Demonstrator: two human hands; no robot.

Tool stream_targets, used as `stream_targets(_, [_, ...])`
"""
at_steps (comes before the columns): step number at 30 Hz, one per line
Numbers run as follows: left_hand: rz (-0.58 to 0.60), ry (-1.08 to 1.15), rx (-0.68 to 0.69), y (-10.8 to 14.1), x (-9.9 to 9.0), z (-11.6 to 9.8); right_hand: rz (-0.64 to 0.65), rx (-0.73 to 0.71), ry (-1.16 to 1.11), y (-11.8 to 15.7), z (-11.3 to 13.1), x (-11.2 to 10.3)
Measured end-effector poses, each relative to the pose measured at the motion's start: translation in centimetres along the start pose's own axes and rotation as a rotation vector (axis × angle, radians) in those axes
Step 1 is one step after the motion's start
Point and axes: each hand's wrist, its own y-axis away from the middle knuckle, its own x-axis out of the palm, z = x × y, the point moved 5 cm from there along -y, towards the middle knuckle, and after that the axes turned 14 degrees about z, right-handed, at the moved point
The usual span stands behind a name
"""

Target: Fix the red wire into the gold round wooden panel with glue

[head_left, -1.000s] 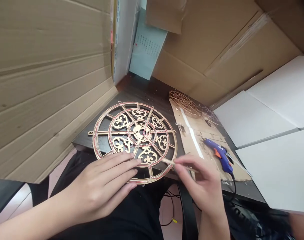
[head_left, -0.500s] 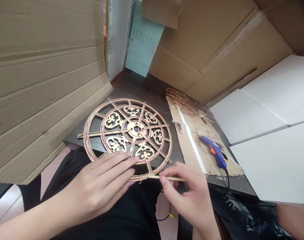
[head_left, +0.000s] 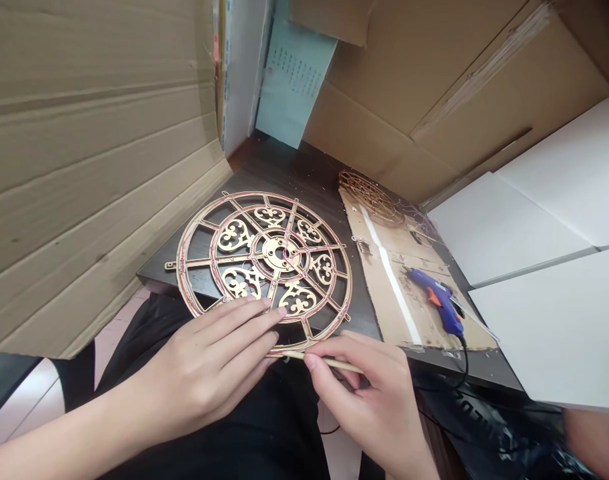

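Pinching stick (head_left: 329, 363) in right hand (head_left: 369, 400) | lengthwise left-right, tip toward wheel (head_left: 264, 263) | left hand (head_left: 209, 367) flat, fingers spread

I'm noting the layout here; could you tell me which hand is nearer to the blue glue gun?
Right. The right hand, pinching a thin wooden stick, sits just left of and below the glue gun. The left hand rests on the wooden wheel, farther away.

Fretwork wheel (head_left: 264, 257) lies on table (head_left: 304, 173), ahead of left hand (head_left: 209, 363). Thin stick (head_left: 329, 362) in right hand (head_left: 369, 393), at wheel's near rim. Glue gun (head_left: 437, 300) on cardboard sheet (head_left: 384, 267), beyond right hand.
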Motion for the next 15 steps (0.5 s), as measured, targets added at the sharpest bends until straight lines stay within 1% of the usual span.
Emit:
stream_targets(5, [0.009,-0.007,0.002,0.1,0.0,0.0,-0.033,-0.07,0.079,0.1,0.9,-0.1])
stream_targets(11, [0.024,-0.008,0.006,0.3,0.0,0.0,-0.034,-0.083,0.104,0.1,1.0,0.0])
stream_targets(15, [0.017,0.005,0.003,0.2,0.1,0.0,-0.057,-0.123,0.189,0.5,1.3,0.3])
